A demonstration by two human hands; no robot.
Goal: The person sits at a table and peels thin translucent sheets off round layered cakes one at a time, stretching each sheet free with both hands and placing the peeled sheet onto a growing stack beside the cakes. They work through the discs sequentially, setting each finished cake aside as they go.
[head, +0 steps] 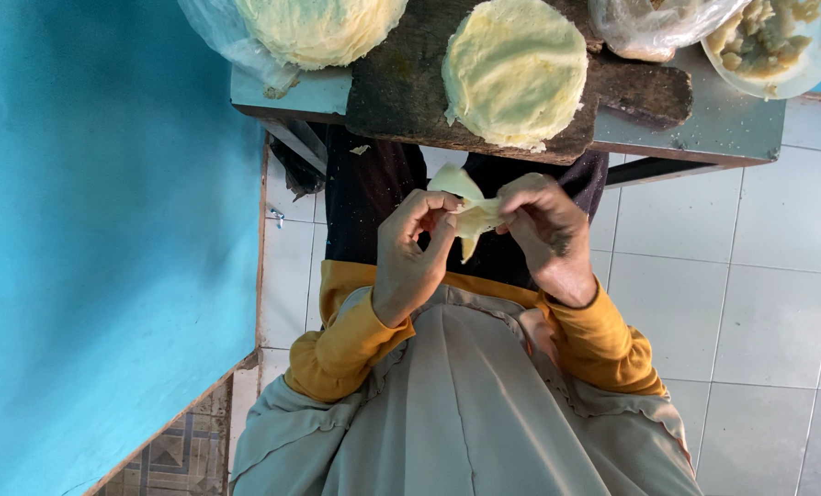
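Note:
Both of my hands hold one thin, pale yellow dough sheet (470, 216) between them, just below the table edge. My left hand (410, 262) pinches its left side with the fingertips. My right hand (543, 230) grips its right side, and the sheet is folded and creased between the two. Both arms wear mustard-yellow sleeves. Just beyond the hands, a round stack of the same pale sheets (514, 73) lies on a dark wooden board (401, 87).
A second stack of sheets in a clear plastic bag (314, 28) sits at the table's left. A white plate of lumpy filling (782, 41) and another plastic bag (658, 23) are at the right. The grey table (704, 129) stands by a blue wall (107, 230), with white floor tiles (750, 303) to the right.

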